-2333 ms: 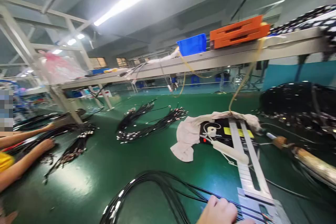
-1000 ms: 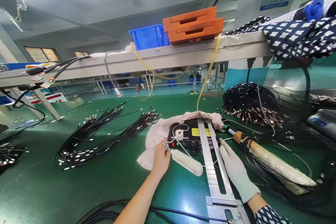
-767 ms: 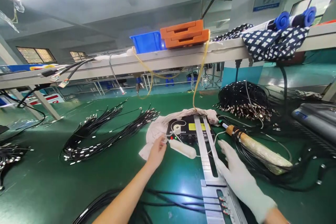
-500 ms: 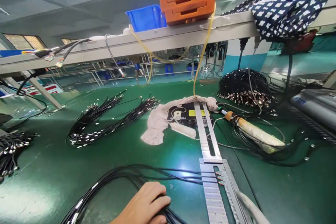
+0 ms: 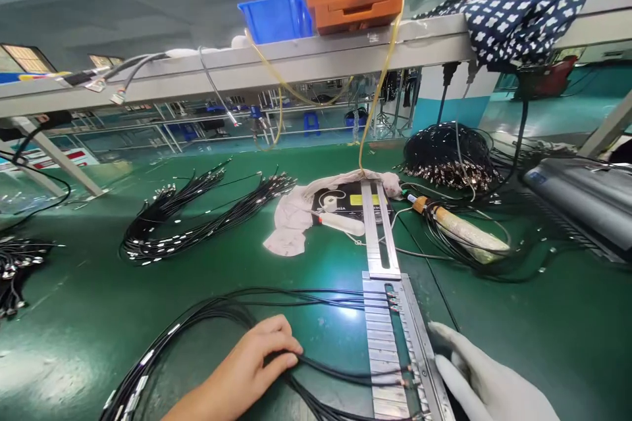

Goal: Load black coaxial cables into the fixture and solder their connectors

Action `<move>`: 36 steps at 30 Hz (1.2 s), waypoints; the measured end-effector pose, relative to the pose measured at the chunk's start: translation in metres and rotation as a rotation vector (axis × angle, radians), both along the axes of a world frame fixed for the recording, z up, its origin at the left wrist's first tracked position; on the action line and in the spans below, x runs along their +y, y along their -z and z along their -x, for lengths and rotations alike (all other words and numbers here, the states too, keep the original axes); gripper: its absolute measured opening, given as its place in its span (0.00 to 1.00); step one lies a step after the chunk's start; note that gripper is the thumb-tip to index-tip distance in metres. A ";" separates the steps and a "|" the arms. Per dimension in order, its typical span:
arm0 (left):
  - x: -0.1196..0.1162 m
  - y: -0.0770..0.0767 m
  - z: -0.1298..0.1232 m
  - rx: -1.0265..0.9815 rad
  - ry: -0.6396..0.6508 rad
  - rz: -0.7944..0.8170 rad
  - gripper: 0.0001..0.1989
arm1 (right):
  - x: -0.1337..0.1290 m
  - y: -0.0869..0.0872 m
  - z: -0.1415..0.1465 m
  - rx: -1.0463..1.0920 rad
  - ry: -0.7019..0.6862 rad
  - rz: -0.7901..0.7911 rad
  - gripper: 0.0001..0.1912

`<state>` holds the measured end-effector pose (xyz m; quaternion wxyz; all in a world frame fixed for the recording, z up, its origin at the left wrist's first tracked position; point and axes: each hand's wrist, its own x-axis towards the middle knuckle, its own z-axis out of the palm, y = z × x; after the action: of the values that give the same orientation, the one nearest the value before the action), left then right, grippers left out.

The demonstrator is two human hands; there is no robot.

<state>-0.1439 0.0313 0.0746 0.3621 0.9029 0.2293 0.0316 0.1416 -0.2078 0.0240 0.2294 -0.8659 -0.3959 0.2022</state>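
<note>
My bare left hand (image 5: pixel 259 358) is closed in a pinch on thin black cables (image 5: pixel 336 371), left of a slotted metal fixture (image 5: pixel 382 335). Those cables reach rightward across the fixture's grooves, with their small tips at its right-hand rail. Farther up, another few cables (image 5: pixel 316 296) lie in the grooves with their ends over the slot. On the other side of the rail is my right hand (image 5: pixel 486 371) in a white glove. Its thumb and forefinger are apart, with the tips beside the rail's outer edge; whether they touch it I cannot tell.
Black cable bundles (image 5: pixel 168 250) with white labels lie on the green table (image 5: pixel 197 289) to the left. Behind the fixture are a black box (image 5: pixel 345 210), a pinkish cloth (image 5: pixel 291 223) and a tan rod (image 5: pixel 467 233). A shelf (image 5: pixel 197 75) crosses above, holding a blue bin (image 5: pixel 276 18) and orange boxes (image 5: pixel 353 3).
My left hand has shifted slightly left and up, and its cables now lie across the lower fixture. My gloved right hand shows more fully beside the rail. The view has moved a little.
</note>
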 end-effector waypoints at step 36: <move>-0.015 0.025 -0.054 -0.244 0.257 -0.409 0.15 | 0.029 -0.001 -0.032 0.128 -0.005 -0.110 0.21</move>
<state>-0.0901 0.0163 0.0493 0.1980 0.9685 0.0565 0.1398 0.1736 -0.1793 0.0247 0.3010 -0.8363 -0.3929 0.2357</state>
